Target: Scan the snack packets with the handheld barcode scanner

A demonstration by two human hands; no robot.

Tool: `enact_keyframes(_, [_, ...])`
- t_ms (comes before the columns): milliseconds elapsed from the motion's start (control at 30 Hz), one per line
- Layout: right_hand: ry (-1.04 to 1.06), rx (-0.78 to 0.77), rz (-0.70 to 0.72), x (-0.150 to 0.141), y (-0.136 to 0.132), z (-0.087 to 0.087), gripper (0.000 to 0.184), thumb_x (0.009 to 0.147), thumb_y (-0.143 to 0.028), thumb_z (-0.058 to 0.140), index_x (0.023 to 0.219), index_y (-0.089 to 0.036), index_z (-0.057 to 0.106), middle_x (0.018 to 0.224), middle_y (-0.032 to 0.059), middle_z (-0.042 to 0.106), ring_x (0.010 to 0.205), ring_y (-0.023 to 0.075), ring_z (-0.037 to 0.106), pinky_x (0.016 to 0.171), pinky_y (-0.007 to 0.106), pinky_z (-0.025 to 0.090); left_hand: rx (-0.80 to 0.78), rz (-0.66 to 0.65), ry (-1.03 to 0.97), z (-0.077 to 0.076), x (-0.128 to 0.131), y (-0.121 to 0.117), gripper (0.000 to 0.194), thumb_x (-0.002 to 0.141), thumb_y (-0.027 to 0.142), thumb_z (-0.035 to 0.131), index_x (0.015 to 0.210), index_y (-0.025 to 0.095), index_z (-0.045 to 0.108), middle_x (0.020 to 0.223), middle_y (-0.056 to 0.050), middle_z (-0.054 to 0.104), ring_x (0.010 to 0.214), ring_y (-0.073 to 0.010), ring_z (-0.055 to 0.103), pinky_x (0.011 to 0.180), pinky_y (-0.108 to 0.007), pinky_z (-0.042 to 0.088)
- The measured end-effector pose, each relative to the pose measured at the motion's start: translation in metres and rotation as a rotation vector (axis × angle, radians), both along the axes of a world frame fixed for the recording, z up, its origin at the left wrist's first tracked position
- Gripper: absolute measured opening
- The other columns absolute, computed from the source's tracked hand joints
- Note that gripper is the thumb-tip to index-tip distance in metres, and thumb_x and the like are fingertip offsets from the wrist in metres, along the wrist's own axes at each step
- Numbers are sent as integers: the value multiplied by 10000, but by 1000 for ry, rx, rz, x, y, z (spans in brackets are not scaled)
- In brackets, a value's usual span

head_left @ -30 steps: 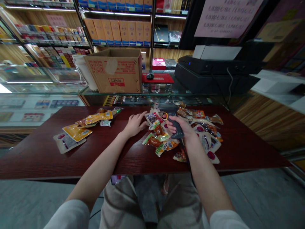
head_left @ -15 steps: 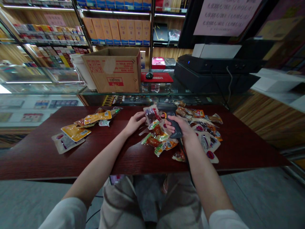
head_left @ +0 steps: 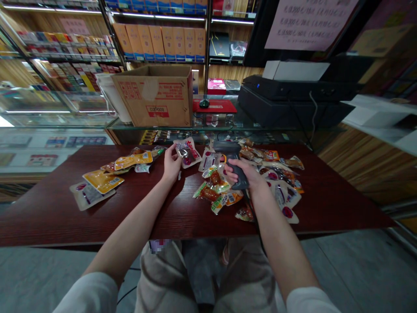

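My left hand [head_left: 171, 164] is closed on a clear snack packet with a red label [head_left: 187, 153], lifted just above the dark red table [head_left: 182, 213]. My right hand [head_left: 246, 174] grips the handle of a black barcode scanner [head_left: 232, 158], whose head points away over a heap of small snack packets [head_left: 260, 182]. The scanner's cable runs down past my right forearm. A smaller group of yellow and clear packets [head_left: 107, 176] lies to the left of my left hand.
Behind the table stands a glass counter [head_left: 228, 126] with a brown cardboard box [head_left: 156, 95], a black cash register [head_left: 293, 100] and a red mat with a mouse [head_left: 213, 105]. Shelves of boxed goods [head_left: 163, 39] fill the back wall.
My left hand picked one packet out of the heap and carried it up and to the left. My right hand with the scanner stayed almost still.
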State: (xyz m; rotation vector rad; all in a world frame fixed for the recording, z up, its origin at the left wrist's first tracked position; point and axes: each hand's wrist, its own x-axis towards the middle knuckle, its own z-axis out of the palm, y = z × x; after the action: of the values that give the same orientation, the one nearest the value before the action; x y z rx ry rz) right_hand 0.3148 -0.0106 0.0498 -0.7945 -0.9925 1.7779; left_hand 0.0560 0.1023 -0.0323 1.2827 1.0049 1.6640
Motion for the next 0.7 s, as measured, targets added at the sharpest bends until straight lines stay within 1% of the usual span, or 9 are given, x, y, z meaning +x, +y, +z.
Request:
enact_keyframes(133, [-13, 7, 8, -1, 0, -2, 279, 757, -302, 714, 915, -182, 518, 594, -65, 487, 412, 46, 347, 374, 182, 294, -17, -37, 65, 3, 3, -5, 433, 811, 218, 656, 1241, 184, 612, 1185, -112, 673, 1052, -225, 667, 972, -385, 530])
enact_keyframes(267, [-58, -4, 13, -4, -1, -3, 285, 757, -311, 720, 880, -194, 490, 594, -66, 490, 415, 48, 361, 374, 176, 309, 30, -4, 249, 3, 4, -9, 353, 855, 225, 592, 1200, 170, 641, 1175, -116, 687, 1121, -244, 636, 1073, -432, 446])
enact_keyframes(333, [-70, -8, 18, -5, -1, -3, 293, 751, -314, 726, 878, -196, 490, 592, -69, 488, 415, 48, 364, 372, 172, 315, 63, -9, 334, 2, 4, -9, 388, 843, 233, 599, 1224, 168, 631, 1210, -121, 664, 1158, -254, 613, 1099, -450, 417])
enact_keyframes(433, [-75, -1, 18, -5, 0, -4, 297, 749, -323, 734, 876, -194, 499, 590, -70, 483, 408, 46, 362, 364, 170, 315, 116, -58, 433, 0, 4, -8, 564, 761, 221, 675, 1314, 179, 575, 1256, -122, 617, 1206, -266, 578, 1118, -461, 395])
enact_keyframes(500, [-79, 6, 14, -5, 1, -6, 295, 753, -330, 737, 859, -194, 498, 590, -67, 484, 404, 46, 361, 359, 172, 318, 148, -76, 449, 1, 5, -8, 640, 725, 193, 685, 1350, 184, 543, 1291, -124, 588, 1253, -272, 544, 1146, -465, 361])
enact_keyframes(567, [-78, 13, 17, -4, 2, -6, 293, 758, -330, 738, 844, -199, 491, 587, -64, 484, 403, 50, 360, 355, 176, 322, 147, -83, 387, 4, 7, -9, 657, 720, 177, 677, 1360, 194, 527, 1345, -122, 560, 1316, -276, 495, 1180, -460, 313])
enact_keyframes(600, [-77, 12, 22, -4, 2, -6, 292, 760, -331, 737, 840, -202, 487, 584, -63, 483, 403, 52, 360, 354, 178, 324, 124, -92, 317, 6, 8, -10, 661, 718, 172, 677, 1360, 204, 521, 1373, -116, 549, 1339, -274, 476, 1185, -450, 307])
enact_keyframes(633, [-76, 10, 30, -4, 2, -6, 292, 762, -333, 736, 841, -205, 485, 581, -63, 481, 402, 55, 359, 352, 180, 327, 80, -114, 224, 9, 8, -11, 658, 720, 169, 676, 1357, 218, 517, 1388, -104, 547, 1342, -268, 475, 1175, -437, 325])
enact_keyframes(700, [-80, 8, 39, -4, 2, -5, 295, 764, -341, 734, 855, -206, 488, 576, -65, 476, 399, 58, 358, 350, 182, 327, -87, -198, -4, 16, 8, -15, 613, 736, 166, 655, 1331, 238, 525, 1348, -78, 591, 1257, -240, 552, 1083, -397, 439])
